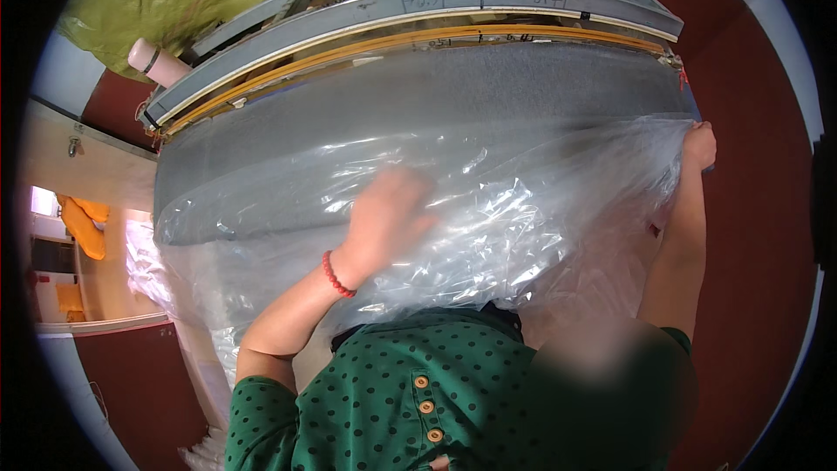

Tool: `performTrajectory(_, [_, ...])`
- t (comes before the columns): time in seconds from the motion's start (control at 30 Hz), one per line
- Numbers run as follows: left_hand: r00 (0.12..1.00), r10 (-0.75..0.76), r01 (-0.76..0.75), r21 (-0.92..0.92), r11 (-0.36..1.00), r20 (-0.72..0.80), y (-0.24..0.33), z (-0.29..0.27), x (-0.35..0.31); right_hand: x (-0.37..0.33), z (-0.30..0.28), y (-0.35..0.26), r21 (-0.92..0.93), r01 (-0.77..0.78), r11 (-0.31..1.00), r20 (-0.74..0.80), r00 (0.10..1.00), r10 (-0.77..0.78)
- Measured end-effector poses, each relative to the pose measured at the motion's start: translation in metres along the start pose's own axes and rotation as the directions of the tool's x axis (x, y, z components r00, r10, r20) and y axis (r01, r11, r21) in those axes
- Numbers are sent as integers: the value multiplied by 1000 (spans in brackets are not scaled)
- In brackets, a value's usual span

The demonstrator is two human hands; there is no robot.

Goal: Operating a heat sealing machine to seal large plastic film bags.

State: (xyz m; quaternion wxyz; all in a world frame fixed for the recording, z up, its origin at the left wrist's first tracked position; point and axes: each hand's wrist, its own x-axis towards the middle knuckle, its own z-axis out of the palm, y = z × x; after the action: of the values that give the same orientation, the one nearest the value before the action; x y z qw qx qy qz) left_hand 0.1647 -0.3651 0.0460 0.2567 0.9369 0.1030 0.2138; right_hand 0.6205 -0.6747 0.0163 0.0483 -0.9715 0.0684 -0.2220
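Observation:
A wide sheet of clear plastic film [523, 227] lies wrinkled and shiny over a grey padded surface [540, 78] in front of me. Its near side hangs down toward my body. My right hand [699, 146] is closed on the film's edge at the far right corner, where the folds bunch together and pull toward it. Over the middle of the sheet is my left hand [388, 214], its fingers smeared by motion; whether it touches the film is unclear. A red bead bracelet [336, 275] circles the left wrist.
Along the far side runs a grey metal frame [349, 22] with orange strips [366, 57]. A pink bottle [159, 63] stands at its left end, and a yellow-green cover [174, 0] lies behind. An open cabinet door [78, 148] is at left. Dark red floor [750, 235] shows at right.

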Motion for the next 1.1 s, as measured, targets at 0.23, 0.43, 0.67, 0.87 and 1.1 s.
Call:
performTrajectory(0.23, [967, -216, 253, -547, 798, 132, -16, -6, -2, 0, 0, 1, 15, 3, 1000, 7, 1000, -4])
performTrajectory(0.43, [972, -177, 225, -388, 894, 156, -7, -12, 15, 2, 2, 4, 24, 38, 999, -14, 999, -38])
performTrajectory(0.67, [915, -183, 359, -520, 775, 359, 7, 14, 26, 4, 3, 4, 23, 5, 1000, 14, 1000, -5])
performTrajectory(0.87, [883, -406, 467, -514, 720, 234, -22, 10, 51, 3, 2, 4, 64, 4, 998, -22, 1000, -2])
performTrajectory(1.1, [960, -216, 232, 78, 970, -179, -35, 31, 63, 13, 15, 27, 527, -132, 840, 25, 990, 140])
